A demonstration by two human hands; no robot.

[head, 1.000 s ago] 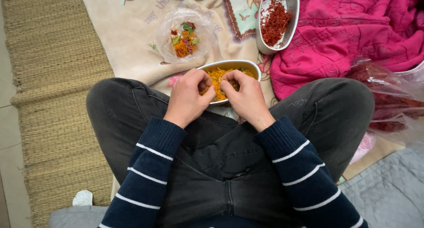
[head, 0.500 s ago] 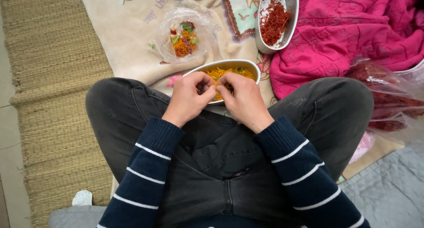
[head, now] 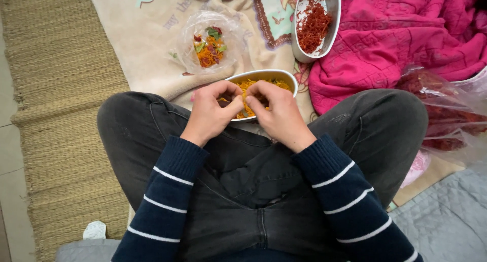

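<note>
I sit cross-legged in dark jeans and a striped navy sweater. My left hand point(head: 209, 114) and my right hand point(head: 278, 114) meet fingertip to fingertip over a white oval bowl point(head: 280, 76) of yellow-orange flower bits at my shins. Both hands pinch a small orange flower piece point(head: 247, 106) between thumbs and forefingers. The hands hide the near half of the bowl.
A second white oval bowl point(head: 300, 50) with red strands sits further out. A clear plastic sheet point(head: 190, 44) with mixed orange, red and green scraps lies on a beige blanket point(head: 147, 49). A pink quilt point(head: 406, 33) and a plastic bag of red flowers point(head: 446, 115) are to the right, a woven mat point(head: 56, 89) to the left.
Both hands have shifted slightly and drawn closer together over the bowl, fingertips still working the orange piece.
</note>
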